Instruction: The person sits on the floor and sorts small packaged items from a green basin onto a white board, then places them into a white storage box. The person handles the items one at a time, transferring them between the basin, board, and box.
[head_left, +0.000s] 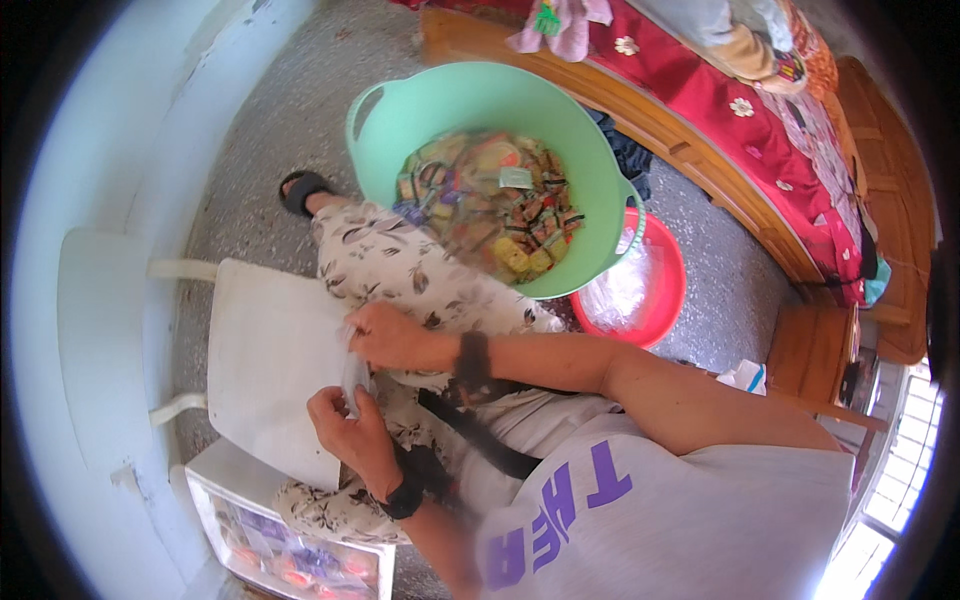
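In the head view, my right hand (386, 336), the upper one, pinches one end of a thin translucent plastic piece (351, 367), perhaps a small bag. My left hand (352, 431) holds its other end between thumb and fingers. Both hands are over the near edge of a white chair seat or board (274, 367), close to my lap. Beyond my leg is a large green plastic tub (480, 82) with many small wrapped packets (517, 217) inside. A red basin (675, 281) holds clear plastic bags (619, 300), partly behind the tub.
At the lower left, a white open container (285, 480) holds purple and orange packed items. A wooden bed (697, 161) with a red flowered cover lies at the upper right, part of a person (750, 56) on it. A pale wall (97, 187) borders the left side.
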